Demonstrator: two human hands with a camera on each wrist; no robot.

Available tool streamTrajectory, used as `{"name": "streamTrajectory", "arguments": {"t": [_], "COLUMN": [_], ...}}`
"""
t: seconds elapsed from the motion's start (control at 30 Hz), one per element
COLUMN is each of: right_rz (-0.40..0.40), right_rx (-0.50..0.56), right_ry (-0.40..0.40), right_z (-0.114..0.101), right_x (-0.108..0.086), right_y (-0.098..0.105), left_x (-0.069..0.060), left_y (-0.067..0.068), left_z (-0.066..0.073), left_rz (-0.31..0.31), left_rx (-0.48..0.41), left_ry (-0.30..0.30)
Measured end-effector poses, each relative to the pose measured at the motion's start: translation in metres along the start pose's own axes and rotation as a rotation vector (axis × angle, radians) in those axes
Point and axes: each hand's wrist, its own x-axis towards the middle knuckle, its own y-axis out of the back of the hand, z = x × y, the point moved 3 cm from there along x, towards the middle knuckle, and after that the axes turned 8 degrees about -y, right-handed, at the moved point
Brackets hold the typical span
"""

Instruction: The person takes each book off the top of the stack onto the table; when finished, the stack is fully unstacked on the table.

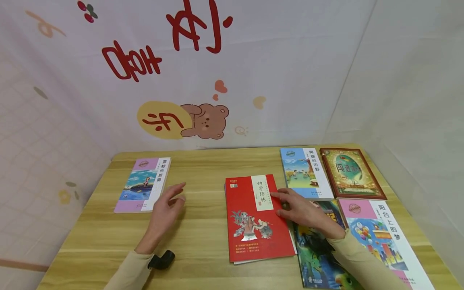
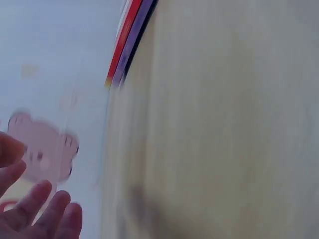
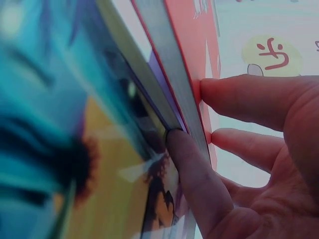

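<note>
A red book [image 1: 250, 221] lies on top of a small stack in the middle of the table. My right hand [image 1: 295, 207] holds its right edge, with fingertips on the red cover and another digit against the stack's side, as the right wrist view shows; a purple-edged book [image 3: 164, 92] sits beneath it. My left hand [image 1: 164, 213] is raised beside a pink-and-blue book [image 1: 143, 183], its fingers relaxed and holding nothing. In the left wrist view the fingers [image 2: 42, 206] are spread and apart from any book.
Under my right forearm lies a dark green picture book [image 1: 315, 257]. Further right are a blue-and-white book [image 1: 304, 173], a brown-framed book [image 1: 353, 173] and a pink-and-white book [image 1: 388, 237]. A white printed cloth [image 1: 290, 72] encloses the wooden table [image 1: 203, 225].
</note>
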Motion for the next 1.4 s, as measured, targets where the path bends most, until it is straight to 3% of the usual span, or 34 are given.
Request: {"name": "streamTrajectory", "arguments": {"t": [0.27, 0.4, 0.53, 0.7, 0.93, 1.1, 1.4], "right_rz": [0.004, -0.013, -0.010, 0.008, 0.002, -0.001, -0.007], "right_rx": [-0.003, 0.034, 0.048, 0.027, 0.005, -0.002, -0.010], "right_ry": [0.011, 0.020, 0.028, 0.049, 0.069, 0.065, 0.058], "right_z": [0.000, -0.002, -0.006, -0.009, -0.008, -0.006, -0.004], "right_x": [-0.004, -0.007, -0.010, -0.012, -0.012, -0.014, -0.017], "right_y": [-0.002, -0.003, -0.004, -0.007, -0.009, -0.010, -0.008], "left_x": [-0.019, -0.026, -0.031, -0.033, -0.033, -0.031, -0.034], "left_y": [-0.049, -0.066, -0.078, -0.086, -0.099, -0.102, -0.106], "left_z": [0.022, 0.027, 0.029, 0.034, 0.043, 0.047, 0.050], "left_rz": [-0.108, -0.163, -0.209, -0.252, -0.357, -0.358, -0.271], "left_rx": [-0.185, -0.213, -0.199, -0.184, -0.243, -0.243, -0.337], "left_ry": [0.090, 0.159, 0.194, 0.194, 0.185, 0.246, 0.286]}}
